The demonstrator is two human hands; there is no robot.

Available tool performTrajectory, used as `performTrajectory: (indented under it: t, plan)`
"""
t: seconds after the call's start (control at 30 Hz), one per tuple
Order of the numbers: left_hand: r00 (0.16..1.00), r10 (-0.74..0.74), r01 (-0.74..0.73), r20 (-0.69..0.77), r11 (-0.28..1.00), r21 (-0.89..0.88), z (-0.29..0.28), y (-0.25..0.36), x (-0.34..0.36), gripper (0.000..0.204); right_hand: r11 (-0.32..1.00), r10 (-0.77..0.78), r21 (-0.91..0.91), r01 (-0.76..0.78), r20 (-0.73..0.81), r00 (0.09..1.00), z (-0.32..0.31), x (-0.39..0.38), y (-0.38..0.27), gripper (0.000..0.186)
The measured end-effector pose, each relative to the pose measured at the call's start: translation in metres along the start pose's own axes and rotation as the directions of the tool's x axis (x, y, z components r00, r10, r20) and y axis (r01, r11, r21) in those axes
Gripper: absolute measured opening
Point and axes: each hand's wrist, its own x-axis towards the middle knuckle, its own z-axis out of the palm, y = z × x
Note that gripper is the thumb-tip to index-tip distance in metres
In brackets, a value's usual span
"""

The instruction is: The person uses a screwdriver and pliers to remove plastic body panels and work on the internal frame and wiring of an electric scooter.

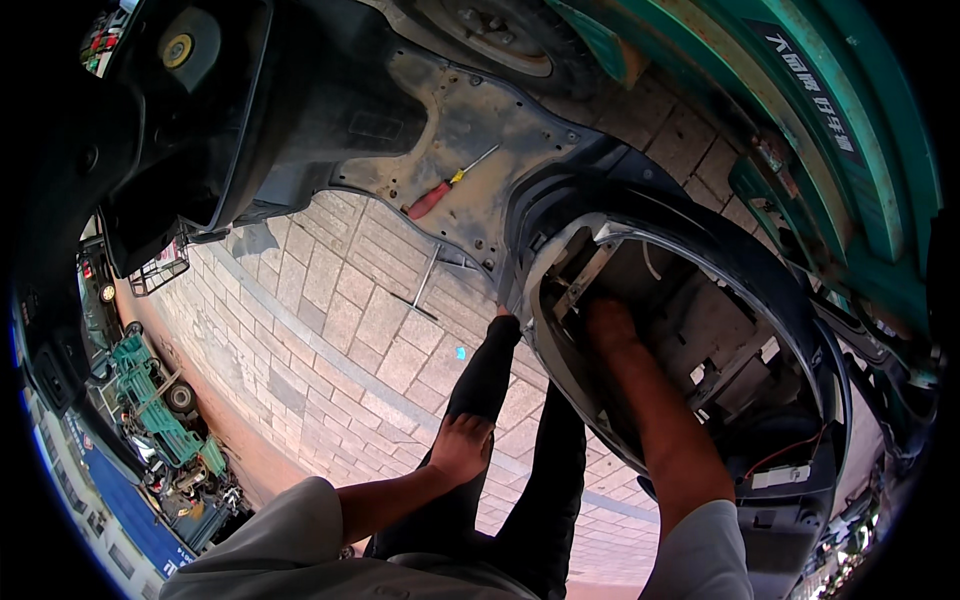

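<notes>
My right arm reaches down into the open seat compartment (pixel 690 330) of a dark scooter. My right hand (pixel 608 322) is in the shadow at its front left side, near a metal bracket (pixel 590 275); its fingers are hidden, so what it touches does not show. On my dark-trousered thigh lies my left hand (pixel 463 447), fingers loosely bent and holding nothing. A screwdriver (pixel 435 195) with a red and yellow handle lies on the scooter's dusty footboard (pixel 400 165), its shaft pointing away to the right.
Beside the footboard, a T-shaped metal tool (pixel 428 280) is on the brick paving (pixel 330 260). A green vehicle body (pixel 800 130) and a wheel (pixel 500 40) stand close at the far right. A thin red wire (pixel 790 455) and a white part (pixel 782 476) sit at the compartment's near edge.
</notes>
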Motion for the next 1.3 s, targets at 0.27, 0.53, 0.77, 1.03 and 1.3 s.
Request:
performTrajectory:
  t: [0.27, 0.53, 0.77, 1.03, 1.3]
  plan:
    - [1.000, -0.015, 0.015, 0.005, 0.999, -0.030, 0.005, -0.004, -0.002, 0.018, 0.998, -0.026, 0.050, 0.028, -0.024, 0.999, -0.024, -0.013, -0.014, 0.021]
    - [1.000, -0.023, 0.024, 0.018, 1.000, -0.017, 0.004, -0.002, 0.000, 0.018, 0.998, 0.055, 0.022, -0.053, -0.071, 0.996, -0.024, -0.013, -0.014, 0.020]
    - [1.000, -0.029, 0.029, 0.009, 0.999, -0.023, 0.003, -0.002, 0.000, 0.017, 0.995, 0.093, -0.035, -0.097, -0.102, 0.990, -0.047, -0.016, -0.014, 0.018]
    - [0.998, -0.045, 0.045, 0.040, 0.999, -0.010, -0.003, 0.001, 0.003, 0.018, 0.988, 0.140, -0.084, -0.131, 0.114, 0.983, -0.063, -0.033, 0.003, 0.025]
    - [0.997, 0.031, -0.033, -0.068, 0.999, -0.033, -0.014, 0.017, 0.015, 0.018, 0.814, 0.434, 0.425, -0.397, 0.010, 0.901, -0.113, -0.066, -0.011, 0.043]
